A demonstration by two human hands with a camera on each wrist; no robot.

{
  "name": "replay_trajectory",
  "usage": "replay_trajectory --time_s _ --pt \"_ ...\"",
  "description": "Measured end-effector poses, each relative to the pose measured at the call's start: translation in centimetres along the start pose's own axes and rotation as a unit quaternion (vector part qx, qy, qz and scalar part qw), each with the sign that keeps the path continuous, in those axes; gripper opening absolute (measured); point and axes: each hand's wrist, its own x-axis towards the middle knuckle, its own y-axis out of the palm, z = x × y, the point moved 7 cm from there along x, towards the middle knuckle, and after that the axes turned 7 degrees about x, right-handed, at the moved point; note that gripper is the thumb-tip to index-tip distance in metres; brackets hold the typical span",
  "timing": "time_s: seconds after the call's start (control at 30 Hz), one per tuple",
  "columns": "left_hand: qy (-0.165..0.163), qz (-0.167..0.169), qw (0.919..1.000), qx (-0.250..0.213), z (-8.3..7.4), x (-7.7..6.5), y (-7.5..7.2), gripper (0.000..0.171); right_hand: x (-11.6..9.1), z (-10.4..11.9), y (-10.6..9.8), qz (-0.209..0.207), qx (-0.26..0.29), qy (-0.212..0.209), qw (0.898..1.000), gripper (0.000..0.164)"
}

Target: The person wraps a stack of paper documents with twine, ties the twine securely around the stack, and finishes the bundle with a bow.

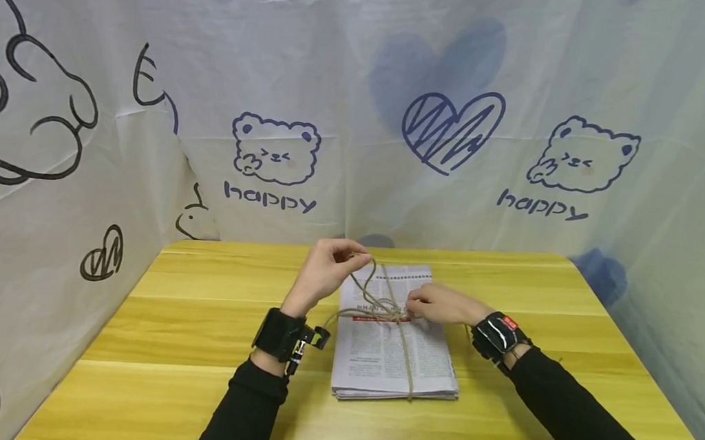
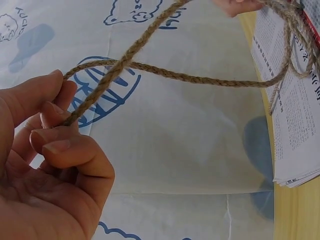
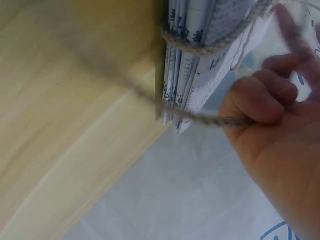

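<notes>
A stack of folded newspapers [image 1: 372, 366] lies on the table with brown twine [image 1: 405, 355] wrapped round it lengthwise and across. Strands and loops of the twine gather in a knot [image 1: 396, 314] on top. My left hand [image 1: 326, 270] is raised over the far left corner and pinches a loop of twine between thumb and fingers; in the left wrist view two strands [image 2: 190, 77] run from it to the bundle. My right hand [image 1: 442, 303] is at the right of the knot, its curled fingers gripping a twine end [image 3: 220, 120] that trails toward the table.
The yellow wood-grain table [image 1: 193, 345] extends on both sides of the stack. A white printed cloth [image 1: 361, 110] hangs behind it and along the sides. Each wrist wears a black strap, the left one [image 1: 281, 335] with a small camera mount.
</notes>
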Motion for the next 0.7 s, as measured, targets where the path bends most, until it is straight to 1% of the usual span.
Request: replay_trajectory --time_s 0.1,0.2,0.3,0.4,0.53,0.63,0.7 --pt "0.000 0.002 1.0000 -0.001 0.0 0.0 0.1 0.012 0.3 0.0 0.2 -0.009 0.016 0.002 1.000 0.026" --pt "-0.003 0.006 1.0000 -0.002 0.1 0.1 0.2 0.012 0.6 0.3 0.3 -0.024 0.017 0.001 1.000 0.023" --pt "-0.002 0.008 1.0000 -0.002 0.1 0.1 0.3 0.012 1.1 0.8 0.6 -0.027 -0.002 -0.002 1.000 0.027" --pt "0.000 0.009 1.0000 -0.001 0.0 0.1 0.4 0.014 1.5 1.0 0.9 -0.030 -0.029 0.012 0.999 0.033" --pt "0.002 0.010 0.9999 -0.002 0.1 0.1 0.4 0.017 1.9 0.8 0.8 -0.058 -0.024 0.029 0.998 0.023" --pt "0.002 0.010 0.9999 -0.005 0.1 0.0 0.4 0.017 2.0 0.8 0.7 -0.080 -0.023 0.025 0.996 0.026" --pt "0.002 0.011 0.9999 -0.005 0.2 0.0 0.5 0.017 2.1 0.8 0.7 -0.079 -0.021 0.029 0.996 0.024"
